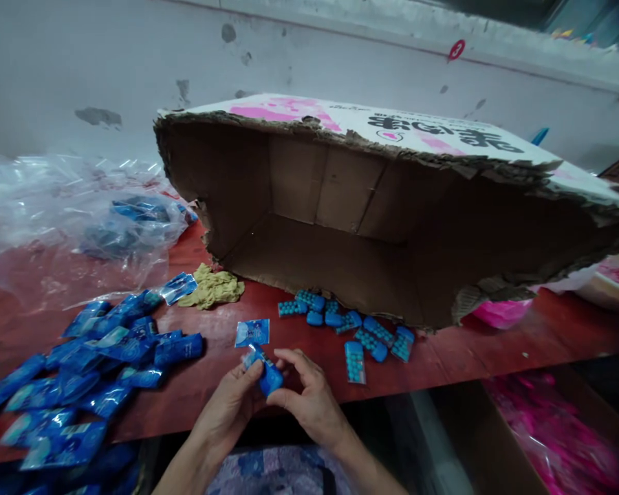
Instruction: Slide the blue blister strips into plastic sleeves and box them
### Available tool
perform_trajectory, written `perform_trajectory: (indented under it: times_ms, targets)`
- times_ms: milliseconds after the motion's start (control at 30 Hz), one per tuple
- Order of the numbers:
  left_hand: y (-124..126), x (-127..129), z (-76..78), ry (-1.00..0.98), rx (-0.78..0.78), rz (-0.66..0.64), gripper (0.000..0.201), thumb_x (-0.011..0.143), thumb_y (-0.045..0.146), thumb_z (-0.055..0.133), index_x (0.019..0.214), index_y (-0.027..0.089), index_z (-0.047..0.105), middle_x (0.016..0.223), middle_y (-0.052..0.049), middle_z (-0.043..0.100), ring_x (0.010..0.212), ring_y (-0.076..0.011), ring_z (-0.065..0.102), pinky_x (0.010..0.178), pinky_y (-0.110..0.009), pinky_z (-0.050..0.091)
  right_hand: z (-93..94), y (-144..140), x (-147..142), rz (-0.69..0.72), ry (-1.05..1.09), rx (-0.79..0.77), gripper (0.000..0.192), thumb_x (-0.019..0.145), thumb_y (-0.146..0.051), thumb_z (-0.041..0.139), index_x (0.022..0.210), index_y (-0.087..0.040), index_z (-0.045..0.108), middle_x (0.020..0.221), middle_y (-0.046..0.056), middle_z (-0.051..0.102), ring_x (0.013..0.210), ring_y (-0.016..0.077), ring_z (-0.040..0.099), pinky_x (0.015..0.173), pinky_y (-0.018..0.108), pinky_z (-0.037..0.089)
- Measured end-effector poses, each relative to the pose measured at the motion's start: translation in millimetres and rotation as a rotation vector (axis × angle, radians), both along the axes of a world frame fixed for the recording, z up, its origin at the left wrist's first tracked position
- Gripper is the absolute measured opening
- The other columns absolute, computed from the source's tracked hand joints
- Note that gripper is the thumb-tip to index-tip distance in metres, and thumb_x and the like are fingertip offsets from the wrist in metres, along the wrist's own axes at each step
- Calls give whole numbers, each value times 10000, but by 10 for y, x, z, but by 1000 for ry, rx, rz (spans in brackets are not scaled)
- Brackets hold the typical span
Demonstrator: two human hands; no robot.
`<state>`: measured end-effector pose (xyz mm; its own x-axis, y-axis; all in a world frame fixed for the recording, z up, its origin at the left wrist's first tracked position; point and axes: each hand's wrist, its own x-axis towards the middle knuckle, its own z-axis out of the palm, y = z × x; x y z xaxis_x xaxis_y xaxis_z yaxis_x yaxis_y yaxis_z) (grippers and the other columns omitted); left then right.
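Note:
Between the thumb and fingers of my left hand [232,399] is a small blue-capped case [269,377], tilted over the table's front edge. My right hand [309,395] is at the case's right end, thumb at its lower corner and index finger apart from it. Just behind the case, a flat blue printed packet [252,332] lies on the red table. Several clear cases with blue caps and blue beads [355,361] lie to the right. A pile of filled blue packets [108,350] spreads out on the left.
A large torn-edged cardboard box [335,185] lies on its side at the back, opening towards me. Left of it are clear plastic bags [72,220] and a crumpled yellowish cloth [212,286]. Pink packages [557,433] fill a carton at the lower right.

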<state>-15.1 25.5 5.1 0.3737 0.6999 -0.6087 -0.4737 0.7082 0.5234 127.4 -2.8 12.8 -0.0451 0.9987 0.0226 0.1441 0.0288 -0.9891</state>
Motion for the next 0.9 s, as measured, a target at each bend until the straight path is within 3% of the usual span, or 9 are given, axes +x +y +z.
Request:
perform_trajectory:
  times_ms: [167, 333, 567, 667, 800, 900]
  targets:
    - [-16, -54, -15, -105, 10, -51, 247, 707, 233, 661, 944, 165, 648, 743, -37, 658, 689, -150, 618, 666, -267, 507, 17, 45, 51, 132, 102, -14, 683, 601, -275, 774, 1216, -351, 486, 1099, -10, 537, 1063, 186, 490, 934, 308, 387]
    - [-60, -21, 6, -127, 16, -61, 247, 659, 250, 705, 879, 150, 658, 806, -61, 666, 719, -171, 620, 654, -270, 506, -128, 72, 56, 195, 301, -67, 673, 599, -371, 767, 1215, -339, 498, 1138, 8, 507, 1061, 205, 499, 883, 311, 435]
    - [-117, 160, -30, -61, -76, 110, 234, 654, 277, 710, 851, 163, 657, 729, -28, 670, 627, -139, 607, 581, -253, 504, -211, 33, 75, 148, 295, -99, 617, 655, -454, 704, 1223, -324, 500, 1135, 18, 546, 1026, 210, 531, 869, 303, 438]
    - [-102, 173, -42, -30, -40, 169, 252, 638, 273, 721, 849, 157, 650, 731, -25, 675, 657, -146, 617, 602, -248, 496, -154, 30, 40, 144, 232, -89, 576, 709, -348, 685, 1243, -303, 475, 1199, 31, 525, 1083, 215, 506, 921, 326, 409]
    - [-98, 128, -30, 60, -11, 189, 317, 592, 330, 746, 843, 166, 642, 731, -15, 675, 627, -143, 612, 598, -266, 499, -105, 66, -48, -22, 59, -73, 384, 733, -139, 582, 1098, -260, 582, 1058, 21, 586, 1013, 178, 529, 923, 310, 395]
    - [-109, 73, -28, 196, 74, 169, 332, 564, 323, 762, 818, 140, 651, 747, -36, 678, 620, -138, 607, 552, -234, 485, -134, 92, -109, -28, 191, -191, 343, 713, -142, 567, 1045, -229, 588, 922, 8, 588, 860, 148, 565, 795, 270, 456]
